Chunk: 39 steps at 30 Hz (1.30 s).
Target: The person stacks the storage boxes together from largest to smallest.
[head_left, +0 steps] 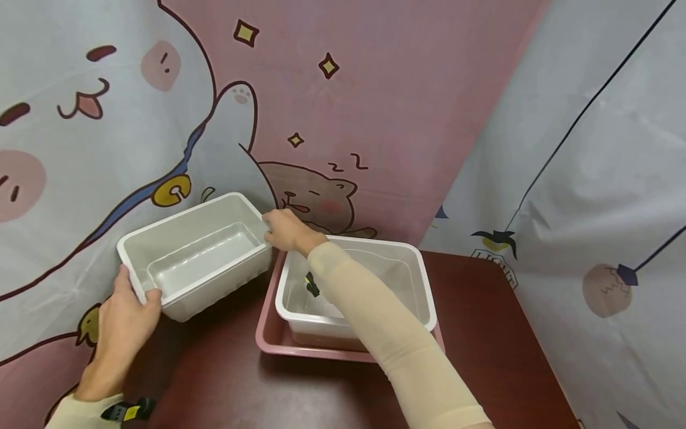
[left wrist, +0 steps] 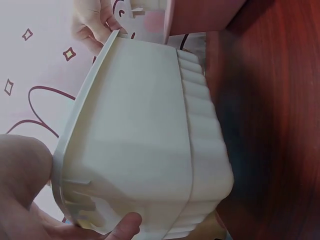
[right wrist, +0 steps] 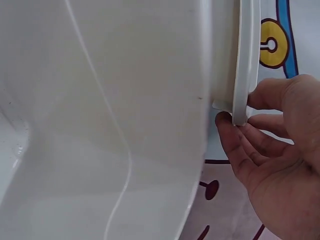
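Note:
Both hands hold a pale grey-white rectangular plastic bin (head_left: 209, 256) at the left of the table, tilted so that its bare inside faces the head camera. My left hand (head_left: 125, 313) grips its near left corner, thumb over the rim and fingers under the wall, as the left wrist view also shows. At the opposite end, my right hand (head_left: 289, 231) pinches the rim (right wrist: 241, 65) between thumb and fingers. Beneath my right forearm stands a second white bin (head_left: 423, 286), set inside a shallow pink tray (head_left: 268, 333). The forearm hides part of that second bin.
The dark red-brown table (head_left: 477, 333) carries the tray. Behind and at the left hangs a pink and white cartoon-printed cloth (head_left: 407, 119), close to the held bin. A white printed cloth (head_left: 605, 179) runs along the right side. A small black and yellow item (head_left: 312, 285) shows by my right forearm.

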Available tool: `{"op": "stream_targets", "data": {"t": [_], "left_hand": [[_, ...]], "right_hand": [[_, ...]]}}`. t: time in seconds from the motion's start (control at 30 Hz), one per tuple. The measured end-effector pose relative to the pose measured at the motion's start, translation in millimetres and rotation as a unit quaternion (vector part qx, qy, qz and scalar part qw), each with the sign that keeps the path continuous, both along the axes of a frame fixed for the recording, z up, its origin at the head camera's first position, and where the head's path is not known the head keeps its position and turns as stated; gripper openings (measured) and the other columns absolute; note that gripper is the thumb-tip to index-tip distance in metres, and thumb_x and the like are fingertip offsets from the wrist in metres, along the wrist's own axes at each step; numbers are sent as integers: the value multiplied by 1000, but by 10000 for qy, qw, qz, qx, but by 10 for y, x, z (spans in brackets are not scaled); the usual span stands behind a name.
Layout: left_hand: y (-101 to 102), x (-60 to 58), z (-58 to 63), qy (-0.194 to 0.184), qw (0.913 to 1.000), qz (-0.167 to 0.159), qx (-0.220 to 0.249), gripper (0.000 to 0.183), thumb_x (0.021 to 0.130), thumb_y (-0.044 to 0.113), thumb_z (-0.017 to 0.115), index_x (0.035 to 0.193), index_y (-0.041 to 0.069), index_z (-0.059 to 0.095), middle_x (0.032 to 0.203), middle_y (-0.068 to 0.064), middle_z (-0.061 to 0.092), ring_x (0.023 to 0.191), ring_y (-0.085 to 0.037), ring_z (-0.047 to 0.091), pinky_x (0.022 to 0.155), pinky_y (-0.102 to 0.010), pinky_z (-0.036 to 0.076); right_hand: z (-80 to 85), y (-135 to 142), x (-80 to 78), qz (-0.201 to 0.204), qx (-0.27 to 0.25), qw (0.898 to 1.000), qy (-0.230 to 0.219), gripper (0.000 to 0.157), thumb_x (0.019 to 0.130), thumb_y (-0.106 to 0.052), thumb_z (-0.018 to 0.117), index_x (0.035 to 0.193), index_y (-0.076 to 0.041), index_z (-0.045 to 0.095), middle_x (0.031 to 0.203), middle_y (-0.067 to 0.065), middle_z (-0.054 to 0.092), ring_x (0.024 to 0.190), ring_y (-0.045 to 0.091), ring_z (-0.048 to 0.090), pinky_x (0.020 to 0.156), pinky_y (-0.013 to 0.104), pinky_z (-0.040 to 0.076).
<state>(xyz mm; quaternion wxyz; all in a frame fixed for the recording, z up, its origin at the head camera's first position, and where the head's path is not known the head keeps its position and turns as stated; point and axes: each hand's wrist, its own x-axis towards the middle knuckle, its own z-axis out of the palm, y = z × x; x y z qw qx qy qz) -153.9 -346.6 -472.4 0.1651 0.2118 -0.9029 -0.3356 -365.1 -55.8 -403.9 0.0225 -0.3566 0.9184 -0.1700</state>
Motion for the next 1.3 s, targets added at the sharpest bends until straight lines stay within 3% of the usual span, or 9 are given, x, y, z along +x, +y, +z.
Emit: {"op": "stream_targets", "data": {"t": [0.33, 0.57, 1.0, 1.3], "left_hand": [[43, 67, 127, 410, 9989, 190, 157, 88, 109, 24, 56, 188, 9, 18, 175, -40, 46, 148, -74, 51, 118, -82, 41], [93, 79, 244, 627, 9976, 263, 129, 88, 107, 24, 56, 188, 18, 22, 172, -35, 54, 146, -72, 55, 114, -83, 42], [186, 88, 473, 1000, 9947, 202, 89, 85, 107, 21, 56, 187, 23, 27, 164, -30, 65, 145, -69, 59, 112, -80, 43], [286, 56, 574, 998, 9949, 130, 98, 86, 107, 21, 57, 188, 22, 26, 171, -26, 59, 147, -69, 57, 116, -80, 41]], "right_hand": [[203, 74, 80, -78, -453, 9989, -13, 54, 113, -10, 64, 167, 0, 61, 158, 17, 74, 134, 23, 75, 116, 39, 62], [358, 160, 170, -257, -624, 9977, -15, 55, 115, -12, 63, 169, -1, 58, 162, 18, 70, 145, 28, 72, 123, 43, 60], [564, 326, 253, -266, -1177, 9921, 341, 54, 112, -11, 65, 166, 0, 62, 152, 21, 74, 126, 25, 73, 110, 38, 63], [679, 476, 297, -294, -1572, 9861, 443, 51, 113, -10, 65, 164, -2, 65, 150, 20, 75, 120, 27, 76, 105, 40, 66]]}}
